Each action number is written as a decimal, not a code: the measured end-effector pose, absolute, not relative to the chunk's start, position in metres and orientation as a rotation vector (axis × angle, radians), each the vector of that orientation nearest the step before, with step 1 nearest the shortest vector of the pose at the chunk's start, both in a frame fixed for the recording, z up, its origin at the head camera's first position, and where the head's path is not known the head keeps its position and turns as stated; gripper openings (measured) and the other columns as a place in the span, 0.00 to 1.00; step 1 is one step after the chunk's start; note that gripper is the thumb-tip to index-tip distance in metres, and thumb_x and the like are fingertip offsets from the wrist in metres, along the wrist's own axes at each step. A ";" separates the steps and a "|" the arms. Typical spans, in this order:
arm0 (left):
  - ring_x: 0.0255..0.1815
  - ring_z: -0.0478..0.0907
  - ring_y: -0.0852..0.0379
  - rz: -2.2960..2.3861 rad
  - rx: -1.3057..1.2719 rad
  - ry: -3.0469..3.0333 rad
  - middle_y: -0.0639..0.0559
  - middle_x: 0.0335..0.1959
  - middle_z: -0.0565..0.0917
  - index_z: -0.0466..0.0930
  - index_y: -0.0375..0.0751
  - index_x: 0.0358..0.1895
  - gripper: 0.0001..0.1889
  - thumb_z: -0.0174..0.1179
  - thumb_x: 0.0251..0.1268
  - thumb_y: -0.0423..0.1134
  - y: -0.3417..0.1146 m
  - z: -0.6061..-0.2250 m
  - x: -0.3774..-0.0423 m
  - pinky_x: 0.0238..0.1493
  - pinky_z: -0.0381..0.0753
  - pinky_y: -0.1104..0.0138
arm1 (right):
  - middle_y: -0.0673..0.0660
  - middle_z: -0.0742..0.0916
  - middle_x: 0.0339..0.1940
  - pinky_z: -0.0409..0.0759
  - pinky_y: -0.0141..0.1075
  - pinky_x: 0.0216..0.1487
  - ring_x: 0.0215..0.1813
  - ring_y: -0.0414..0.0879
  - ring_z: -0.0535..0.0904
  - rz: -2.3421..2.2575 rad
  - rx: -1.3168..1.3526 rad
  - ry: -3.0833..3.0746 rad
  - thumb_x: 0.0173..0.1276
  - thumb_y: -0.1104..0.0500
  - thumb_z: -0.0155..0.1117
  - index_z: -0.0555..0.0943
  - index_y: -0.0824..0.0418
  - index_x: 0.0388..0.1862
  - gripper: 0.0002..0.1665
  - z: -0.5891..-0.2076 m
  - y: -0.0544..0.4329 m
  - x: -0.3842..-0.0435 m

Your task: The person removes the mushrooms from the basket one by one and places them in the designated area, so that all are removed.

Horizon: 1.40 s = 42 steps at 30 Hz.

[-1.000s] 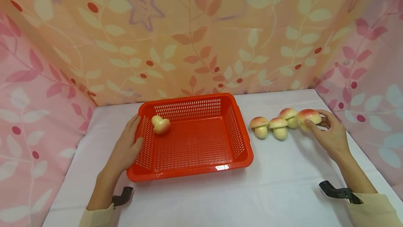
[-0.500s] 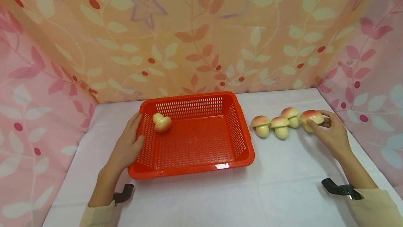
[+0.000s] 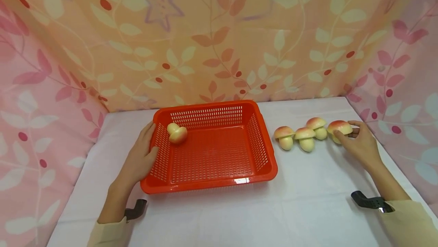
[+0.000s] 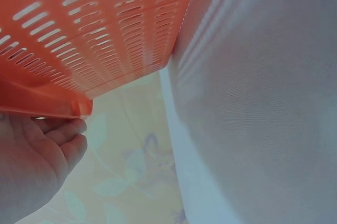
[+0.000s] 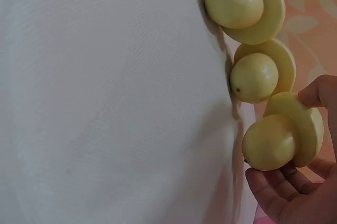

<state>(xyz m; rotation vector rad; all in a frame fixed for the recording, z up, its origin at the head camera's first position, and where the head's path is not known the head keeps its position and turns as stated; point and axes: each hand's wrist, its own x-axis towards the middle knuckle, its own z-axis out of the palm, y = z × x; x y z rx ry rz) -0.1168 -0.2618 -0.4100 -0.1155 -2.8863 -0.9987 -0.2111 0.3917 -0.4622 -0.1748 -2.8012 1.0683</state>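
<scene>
A red plastic basket with slotted sides stands on the table. My left hand holds its left rim, thumb over the edge; in the left wrist view, fingers lie against the rim's outer side. One toy mushroom lies tipped over in the basket's back left corner. At the far right, my right hand grips another toy mushroom by its red and yellow cap. In the right wrist view, the thumb is on the cap of this mushroom and the fingers are beneath it.
Right of the basket, more toy mushrooms stand close together: a left one, a middle one and a rear one. A white cloth covers the table. Floral curtains enclose the back and sides.
Everything in the head view has shifted slightly to the right with the camera. Both hands keep their holds, and the mushrooms stay where they were.
</scene>
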 end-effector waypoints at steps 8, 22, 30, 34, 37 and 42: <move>0.87 0.52 0.34 -0.994 -0.111 -2.875 0.43 0.89 0.49 0.47 0.38 0.87 0.39 0.48 0.75 0.32 -0.261 -0.411 -0.117 0.80 0.57 0.30 | 0.78 0.80 0.63 0.67 0.21 0.37 0.37 0.13 0.63 1.111 -0.187 -2.795 0.74 0.41 0.65 0.64 0.72 0.76 0.46 -0.462 0.390 -0.218; 0.87 0.53 0.34 -0.972 -0.107 -2.894 0.43 0.89 0.49 0.47 0.38 0.87 0.39 0.48 0.76 0.32 -0.261 -0.410 -0.116 0.80 0.59 0.30 | 0.80 0.82 0.60 0.66 0.26 0.40 0.41 0.23 0.67 0.982 -0.163 -2.809 0.74 0.42 0.65 0.66 0.75 0.75 0.46 -0.462 0.388 -0.228; 0.87 0.53 0.33 -0.977 -0.124 -2.876 0.41 0.89 0.50 0.48 0.36 0.86 0.39 0.48 0.74 0.31 -0.261 -0.411 -0.116 0.80 0.59 0.30 | 0.80 0.81 0.60 0.68 0.33 0.43 0.57 0.69 0.80 0.964 -0.165 -2.840 0.75 0.40 0.62 0.67 0.75 0.74 0.46 -0.462 0.386 -0.227; 0.87 0.53 0.33 -0.983 -0.124 -2.876 0.41 0.89 0.50 0.48 0.35 0.86 0.39 0.49 0.74 0.31 -0.261 -0.411 -0.115 0.80 0.58 0.30 | 0.82 0.81 0.60 0.72 0.42 0.45 0.59 0.73 0.79 0.945 -0.158 -2.863 0.76 0.38 0.60 0.66 0.76 0.74 0.47 -0.462 0.388 -0.228; 0.87 0.53 0.32 -0.985 -0.121 -2.878 0.41 0.89 0.50 0.48 0.35 0.86 0.39 0.48 0.74 0.31 -0.260 -0.412 -0.115 0.80 0.58 0.30 | 0.82 0.81 0.59 0.73 0.44 0.45 0.59 0.73 0.79 0.922 -0.148 -2.874 0.77 0.38 0.59 0.66 0.77 0.74 0.48 -0.463 0.390 -0.228; 0.87 0.53 0.33 -0.980 -0.119 -2.876 0.42 0.89 0.50 0.48 0.36 0.86 0.39 0.48 0.74 0.31 -0.260 -0.411 -0.115 0.80 0.59 0.30 | 0.81 0.81 0.58 0.72 0.44 0.44 0.57 0.72 0.78 0.906 -0.148 -2.877 0.77 0.39 0.59 0.67 0.77 0.74 0.47 -0.463 0.389 -0.227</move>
